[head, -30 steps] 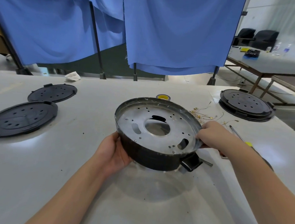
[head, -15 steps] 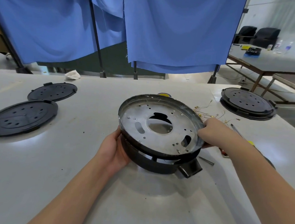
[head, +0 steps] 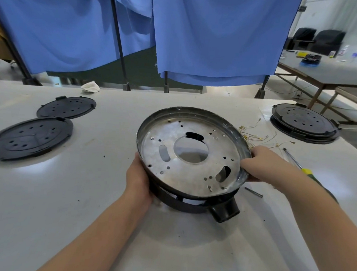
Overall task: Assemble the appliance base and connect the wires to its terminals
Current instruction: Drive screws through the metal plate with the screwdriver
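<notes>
A round metal pan [head: 192,177] with a large centre hole and several small holes is tilted up toward me, lifted partly out of a black plastic base ring [head: 183,201] with a socket stub [head: 224,212]. My left hand [head: 139,178] grips the left side of the pan and ring. My right hand [head: 262,165] pinches the pan's right rim. A tangle of thin wires with brass terminals [head: 253,135] lies on the table behind my right hand.
Two black perforated covers [head: 30,138] [head: 66,107] lie at the left, a stack of them [head: 302,125] at the right. A screwdriver [head: 295,161] and a small pin [head: 254,192] lie beside my right arm. Blue curtains hang behind the white table [head: 68,202].
The metal pan has risen out of the black ring and tilted further toward me; a gap now shows between them. Both hands kept their hold.
</notes>
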`<state>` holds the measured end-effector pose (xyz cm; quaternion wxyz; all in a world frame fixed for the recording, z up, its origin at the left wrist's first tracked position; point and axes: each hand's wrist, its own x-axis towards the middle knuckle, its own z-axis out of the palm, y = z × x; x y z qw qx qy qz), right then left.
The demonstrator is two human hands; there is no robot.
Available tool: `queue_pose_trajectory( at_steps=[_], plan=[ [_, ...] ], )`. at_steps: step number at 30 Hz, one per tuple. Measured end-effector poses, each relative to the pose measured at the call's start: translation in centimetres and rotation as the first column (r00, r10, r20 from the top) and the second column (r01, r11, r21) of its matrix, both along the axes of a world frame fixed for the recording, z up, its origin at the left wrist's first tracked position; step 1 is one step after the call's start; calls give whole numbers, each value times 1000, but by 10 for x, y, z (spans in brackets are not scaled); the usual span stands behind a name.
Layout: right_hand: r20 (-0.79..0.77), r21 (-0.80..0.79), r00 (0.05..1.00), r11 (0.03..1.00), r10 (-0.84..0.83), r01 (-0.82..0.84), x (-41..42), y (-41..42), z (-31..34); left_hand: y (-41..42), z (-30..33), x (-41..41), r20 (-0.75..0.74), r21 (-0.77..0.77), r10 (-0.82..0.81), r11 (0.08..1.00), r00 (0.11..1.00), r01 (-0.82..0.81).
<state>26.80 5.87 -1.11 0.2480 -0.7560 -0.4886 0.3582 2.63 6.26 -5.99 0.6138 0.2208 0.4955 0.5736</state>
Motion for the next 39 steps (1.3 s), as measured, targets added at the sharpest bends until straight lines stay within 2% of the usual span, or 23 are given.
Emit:
queue_pose_trajectory(
  at_steps=[6,12,29,39],
  plan=[
    [-59,38,998,999,13,-11,3,-7,0,-3,3,-1,2,57,-14,998,1000,14],
    [-32,87,997,994,69,-66,7,-16,0,-7,10,-1,9,73,-92,993,996,91],
    [117,201,989,973,95,-117,7,-28,2,-3,2,-1,-80,170,-18,985,997,32],
    [112,211,986,967,122,-143,10,-28,0,0,2,-2,-126,149,-2,989,992,21]
  ],
)
